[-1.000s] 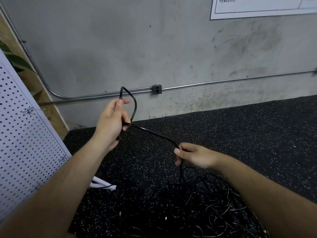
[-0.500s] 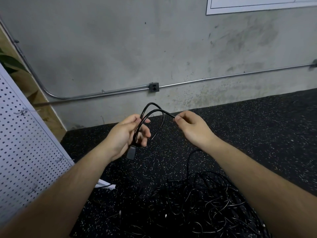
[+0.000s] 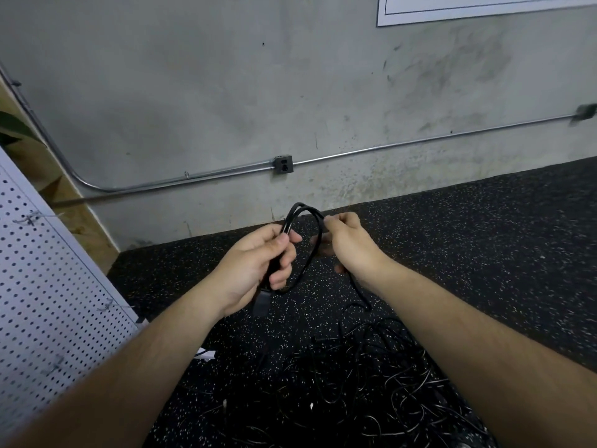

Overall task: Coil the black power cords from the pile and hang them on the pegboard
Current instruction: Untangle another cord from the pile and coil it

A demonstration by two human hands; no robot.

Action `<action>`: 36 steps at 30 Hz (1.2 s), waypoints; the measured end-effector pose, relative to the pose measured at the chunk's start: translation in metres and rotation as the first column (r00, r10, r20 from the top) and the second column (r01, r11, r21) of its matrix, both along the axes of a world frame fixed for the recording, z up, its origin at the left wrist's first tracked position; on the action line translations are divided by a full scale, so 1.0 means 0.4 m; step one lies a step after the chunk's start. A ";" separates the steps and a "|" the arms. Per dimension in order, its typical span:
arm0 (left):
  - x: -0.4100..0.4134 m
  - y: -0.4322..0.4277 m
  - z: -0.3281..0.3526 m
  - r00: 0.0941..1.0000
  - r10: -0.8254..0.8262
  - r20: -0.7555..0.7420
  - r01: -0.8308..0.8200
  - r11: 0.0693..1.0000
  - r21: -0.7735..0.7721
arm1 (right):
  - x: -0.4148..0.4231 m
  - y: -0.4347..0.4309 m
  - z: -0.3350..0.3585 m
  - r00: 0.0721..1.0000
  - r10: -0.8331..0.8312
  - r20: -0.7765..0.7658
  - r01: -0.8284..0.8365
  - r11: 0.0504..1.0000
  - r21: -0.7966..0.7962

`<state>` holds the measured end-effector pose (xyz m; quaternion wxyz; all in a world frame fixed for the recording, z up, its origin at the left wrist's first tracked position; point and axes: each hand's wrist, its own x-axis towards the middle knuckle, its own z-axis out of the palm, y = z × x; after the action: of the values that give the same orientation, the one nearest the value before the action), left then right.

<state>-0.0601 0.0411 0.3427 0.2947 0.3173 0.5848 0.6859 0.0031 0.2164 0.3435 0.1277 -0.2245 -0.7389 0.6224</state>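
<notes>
My left hand [image 3: 258, 263] grips a black power cord [image 3: 307, 253] gathered into a couple of loops, and the cord's plug [image 3: 261, 303] hangs below the palm. My right hand [image 3: 347, 242] pinches the same cord at the top of the loops, close beside the left hand. From the right hand the cord trails down to the tangled pile of black cords [image 3: 371, 392] on the floor in front of me. The white pegboard [image 3: 48, 302] leans at the left edge, with a few wire hooks on it.
The floor [image 3: 484, 237] is black speckled rubber, and a grey concrete wall [image 3: 290, 92] with a metal conduit [image 3: 387, 147] and an outlet box [image 3: 283, 164] rises behind it. A white foot [image 3: 205, 353] of the pegboard sticks out near the pile. A wooden panel [image 3: 87, 231] stands behind the board.
My right hand rose from the pile and came up next to the left hand, laying another loop of cord there. The loops in the left hand grew, and the plug now hangs below it.
</notes>
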 end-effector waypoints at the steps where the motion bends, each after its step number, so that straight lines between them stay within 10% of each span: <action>1: 0.002 0.000 0.000 1.000 -0.010 0.016 0.010 1.000 0.005 | 0.003 -0.004 0.003 1.000 0.025 0.014 -0.025 1.000 -0.008; 12: 0.031 0.032 -0.032 0.992 -0.126 0.013 0.126 0.986 -0.106 | 0.015 -0.031 0.007 0.998 0.061 -0.015 -0.059 0.991 0.121; 17: 0.051 0.054 -0.058 0.958 0.022 -0.286 -0.109 0.950 -0.292 | 0.006 -0.027 0.018 0.993 0.025 -0.117 -0.005 0.985 0.173; 23: 0.063 0.067 -0.063 0.685 0.110 -0.720 -0.368 0.905 -0.212 | -0.009 -0.021 0.037 0.985 0.007 -0.171 0.028 0.980 0.199; 28: 0.072 0.081 -0.066 0.280 0.109 -0.954 -0.674 0.729 -0.115 | -0.002 -0.022 0.058 0.973 -0.020 -0.232 0.051 0.991 0.125; 32: 0.088 0.101 -0.044 0.689 0.062 -0.722 -0.328 0.916 -0.233 | 0.021 -0.034 0.069 0.971 0.012 -0.240 0.014 0.994 0.106; 36: 0.109 0.104 -0.041 0.838 0.096 -0.538 -0.268 0.930 -0.252 | 0.055 -0.049 0.085 0.968 0.101 -0.229 -0.102 0.995 0.006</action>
<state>-0.0164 0.0827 0.3261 0.1068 0.3801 0.7724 0.4975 0.0252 0.1969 0.3775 0.1793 -0.1137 -0.7279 0.6520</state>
